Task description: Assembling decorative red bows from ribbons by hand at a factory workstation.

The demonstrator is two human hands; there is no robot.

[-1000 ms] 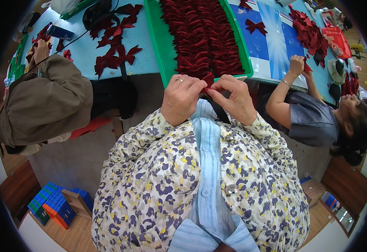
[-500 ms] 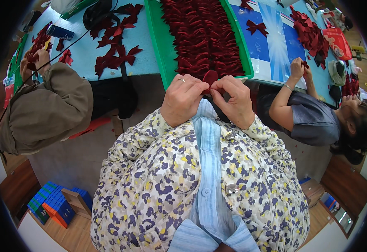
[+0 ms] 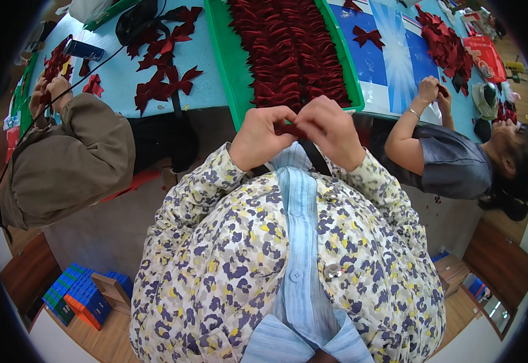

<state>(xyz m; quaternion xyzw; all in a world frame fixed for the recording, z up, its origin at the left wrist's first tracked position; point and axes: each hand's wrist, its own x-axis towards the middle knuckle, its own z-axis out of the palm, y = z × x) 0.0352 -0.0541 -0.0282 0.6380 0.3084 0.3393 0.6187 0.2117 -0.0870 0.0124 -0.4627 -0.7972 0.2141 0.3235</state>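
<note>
Between my fingertips is a small dark red fabric bow (image 3: 286, 129), mostly hidden by the hands. My left hand (image 3: 263, 136) pinches it from the left, thumb and forefinger curled round it. From the right my right hand (image 3: 332, 130) closes on it too, its fingers covering the top. Both hands meet at the near end of a green tray (image 3: 224, 66), in front of my chest. Packed rows of dark red bows (image 3: 288, 54) fill the tray.
Loose red bows (image 3: 167, 81) and a dark can (image 3: 85, 50) lie on the light blue table at left. To the right are a blue-and-white board (image 3: 370, 63) and a heap of red bows (image 3: 442, 45). One co-worker (image 3: 70, 157) sits at each side, hands busy with red pieces.
My hands have turned inward around the bow. The right hand has risen over it, and the red piece that stuck up between the fingers is now mostly covered.
</note>
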